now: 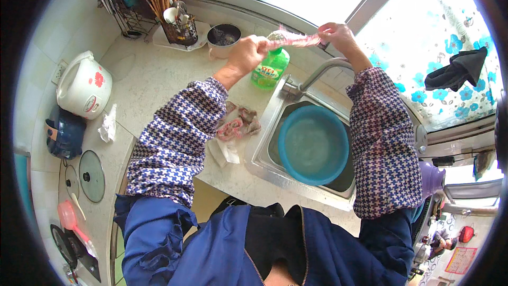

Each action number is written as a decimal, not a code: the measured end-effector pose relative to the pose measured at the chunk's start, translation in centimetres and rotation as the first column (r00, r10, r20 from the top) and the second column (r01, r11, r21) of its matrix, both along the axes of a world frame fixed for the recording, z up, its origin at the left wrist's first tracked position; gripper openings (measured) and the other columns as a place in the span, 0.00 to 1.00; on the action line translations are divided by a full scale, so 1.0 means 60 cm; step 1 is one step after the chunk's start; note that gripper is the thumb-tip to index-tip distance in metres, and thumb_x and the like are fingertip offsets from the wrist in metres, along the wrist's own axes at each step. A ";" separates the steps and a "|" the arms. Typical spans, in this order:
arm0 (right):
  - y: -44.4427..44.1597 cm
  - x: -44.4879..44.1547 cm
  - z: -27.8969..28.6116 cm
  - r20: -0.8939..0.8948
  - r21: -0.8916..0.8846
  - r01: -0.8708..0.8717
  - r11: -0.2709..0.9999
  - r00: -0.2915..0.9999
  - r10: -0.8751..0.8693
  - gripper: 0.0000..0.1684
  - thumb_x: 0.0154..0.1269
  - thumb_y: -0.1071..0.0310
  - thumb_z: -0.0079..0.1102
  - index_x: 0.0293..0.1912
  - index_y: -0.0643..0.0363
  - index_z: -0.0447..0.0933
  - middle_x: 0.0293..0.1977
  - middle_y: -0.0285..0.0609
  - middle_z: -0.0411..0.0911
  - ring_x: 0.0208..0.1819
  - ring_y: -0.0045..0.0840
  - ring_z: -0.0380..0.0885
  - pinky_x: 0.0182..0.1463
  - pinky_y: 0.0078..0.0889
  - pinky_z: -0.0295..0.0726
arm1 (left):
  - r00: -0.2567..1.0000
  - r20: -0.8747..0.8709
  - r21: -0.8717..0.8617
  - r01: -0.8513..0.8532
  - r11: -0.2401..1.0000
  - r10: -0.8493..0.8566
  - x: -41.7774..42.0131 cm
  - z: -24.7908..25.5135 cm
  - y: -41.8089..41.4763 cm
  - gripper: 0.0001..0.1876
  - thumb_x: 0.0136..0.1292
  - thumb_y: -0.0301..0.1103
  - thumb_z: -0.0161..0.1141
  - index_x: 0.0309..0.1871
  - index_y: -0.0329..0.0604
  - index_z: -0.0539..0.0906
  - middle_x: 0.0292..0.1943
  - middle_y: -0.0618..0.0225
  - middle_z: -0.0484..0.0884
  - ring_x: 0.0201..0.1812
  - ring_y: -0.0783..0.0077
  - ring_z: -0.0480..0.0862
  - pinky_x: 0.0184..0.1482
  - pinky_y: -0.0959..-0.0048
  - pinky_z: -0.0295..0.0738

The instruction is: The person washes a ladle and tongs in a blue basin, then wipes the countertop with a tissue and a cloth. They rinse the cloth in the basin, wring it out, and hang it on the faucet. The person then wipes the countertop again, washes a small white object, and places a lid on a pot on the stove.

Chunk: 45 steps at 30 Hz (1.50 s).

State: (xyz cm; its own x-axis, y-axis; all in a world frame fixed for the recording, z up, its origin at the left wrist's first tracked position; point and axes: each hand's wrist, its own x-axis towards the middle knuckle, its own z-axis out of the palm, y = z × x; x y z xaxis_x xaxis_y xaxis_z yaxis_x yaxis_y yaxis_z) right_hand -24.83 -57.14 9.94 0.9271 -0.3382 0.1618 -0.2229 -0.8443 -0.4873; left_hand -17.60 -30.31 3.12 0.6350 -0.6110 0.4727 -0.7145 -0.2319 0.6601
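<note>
Between my two fists a pinkish cloth (pixel 295 41) is stretched out, level and partly blurred, near the window's lower frame. My left hand (pixel 250 52) grips one end of it, and my right hand (pixel 338 36) grips the other. Just beneath the cloth stands a green bottle of dish soap (pixel 271 69), its top hidden behind cloth and hand. To the right of the bottle is a stainless steel sink (pixel 260 149) with a curved faucet (pixel 323 69). A blue plastic basin (pixel 282 147) of cloudy water sits inside the sink.
A crumpled pink-and-brown rag (pixel 238 123) and white tissue (pixel 224 151) lie left of the sink. Farther left are a rice cooker (pixel 85 87) and glass lids (pixel 92 180). A dark-lined pot (pixel 216 49) and a utensil basket (pixel 180 33) stand along the back. A person (pixel 440 242) appears at far right.
</note>
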 end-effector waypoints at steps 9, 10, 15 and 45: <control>0.211 -0.111 -0.152 -0.042 -0.142 -0.420 0.896 0.907 0.419 0.13 0.51 0.68 0.56 0.40 0.51 0.78 0.28 0.45 0.78 0.34 0.38 0.78 0.38 0.39 0.77 | 0.985 -0.164 0.575 0.057 0.816 0.047 -0.054 -0.177 0.103 0.16 0.45 0.38 0.63 0.37 0.40 0.80 0.31 0.58 0.81 0.34 0.63 0.81 0.37 0.67 0.75; 0.220 -0.128 -0.204 -0.127 -0.108 -0.508 0.855 0.860 0.494 0.13 0.51 0.65 0.60 0.40 0.51 0.78 0.29 0.44 0.77 0.36 0.37 0.77 0.42 0.39 0.76 | 0.973 -0.232 0.568 0.148 0.810 -0.015 -0.067 -0.211 0.113 0.14 0.45 0.38 0.62 0.35 0.41 0.81 0.28 0.59 0.81 0.31 0.62 0.81 0.34 0.66 0.74; 0.307 -0.168 -0.350 -0.178 -0.105 -0.529 0.842 0.843 0.508 0.18 0.50 0.69 0.59 0.44 0.47 0.77 0.37 0.43 0.75 0.43 0.38 0.75 0.45 0.36 0.75 | 0.964 -0.248 0.686 0.244 0.686 -0.094 -0.157 -0.241 0.146 0.14 0.42 0.37 0.65 0.34 0.45 0.82 0.32 0.58 0.79 0.38 0.56 0.79 0.38 0.63 0.73; 0.317 -0.199 -0.189 0.357 0.467 -0.324 0.823 0.920 0.160 0.09 0.56 0.73 0.57 0.38 0.67 0.77 0.42 0.43 0.75 0.41 0.25 0.76 0.40 0.24 0.76 | 0.344 -0.819 -0.529 -0.137 0.838 -0.460 -0.213 -0.094 0.094 0.23 0.65 0.48 0.50 0.55 0.40 0.73 0.45 0.69 0.77 0.41 0.80 0.77 0.43 0.77 0.75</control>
